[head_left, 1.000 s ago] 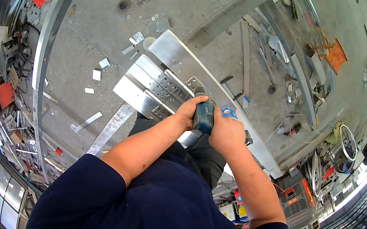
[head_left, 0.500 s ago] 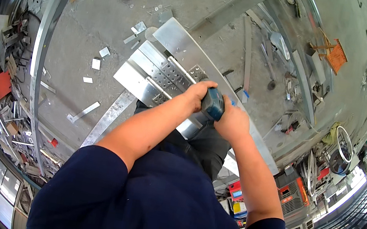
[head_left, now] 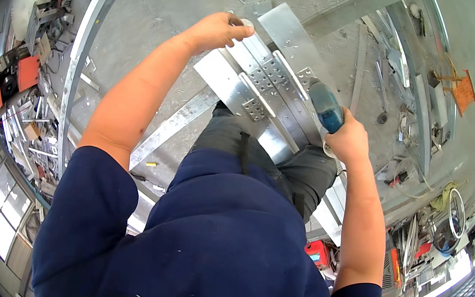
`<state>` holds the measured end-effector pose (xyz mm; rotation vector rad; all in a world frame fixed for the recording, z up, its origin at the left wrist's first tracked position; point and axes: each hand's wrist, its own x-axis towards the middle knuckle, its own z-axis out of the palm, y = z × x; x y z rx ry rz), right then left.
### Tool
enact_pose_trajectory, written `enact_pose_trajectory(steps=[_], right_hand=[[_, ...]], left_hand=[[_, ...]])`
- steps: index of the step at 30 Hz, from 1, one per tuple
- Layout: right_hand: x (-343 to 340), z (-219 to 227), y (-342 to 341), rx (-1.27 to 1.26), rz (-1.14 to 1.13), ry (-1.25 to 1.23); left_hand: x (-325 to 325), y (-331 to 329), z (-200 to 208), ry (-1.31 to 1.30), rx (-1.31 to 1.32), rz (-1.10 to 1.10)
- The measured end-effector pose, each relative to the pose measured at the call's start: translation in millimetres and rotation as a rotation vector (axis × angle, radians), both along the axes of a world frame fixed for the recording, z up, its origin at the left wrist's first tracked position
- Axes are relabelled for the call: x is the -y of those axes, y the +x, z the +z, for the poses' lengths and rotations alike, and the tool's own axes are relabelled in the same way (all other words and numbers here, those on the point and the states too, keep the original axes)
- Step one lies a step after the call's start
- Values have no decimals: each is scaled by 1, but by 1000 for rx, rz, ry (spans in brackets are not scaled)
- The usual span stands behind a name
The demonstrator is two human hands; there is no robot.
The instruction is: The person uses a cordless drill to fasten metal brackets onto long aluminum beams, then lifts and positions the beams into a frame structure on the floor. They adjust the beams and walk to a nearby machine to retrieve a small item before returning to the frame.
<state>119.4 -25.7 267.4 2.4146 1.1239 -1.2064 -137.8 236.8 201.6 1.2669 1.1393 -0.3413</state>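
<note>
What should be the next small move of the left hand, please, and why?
Probably, rest the left hand on the far end of the metal piece to steady it. That hand is already at this end, and the right hand alone holds the tool. Whether the left one touches the metal is unclear.

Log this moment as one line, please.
left hand: near pale round disc, contact unclear | right hand: holds teal power tool | metal assembly: two rods, perforated plates
</note>
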Motion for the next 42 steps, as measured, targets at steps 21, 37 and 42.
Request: enact_pose_trajectory(steps=[21,37,42], right_hand=[[1,7,-24,18,6,33],[277,115,-22,-18,-1362,585],[370,70,-23,33,-1648,441]], left_hand=[[94,-112,13,158,-166,-82],[122,21,9,250,6,-399],[188,129,6,237,184,-728]])
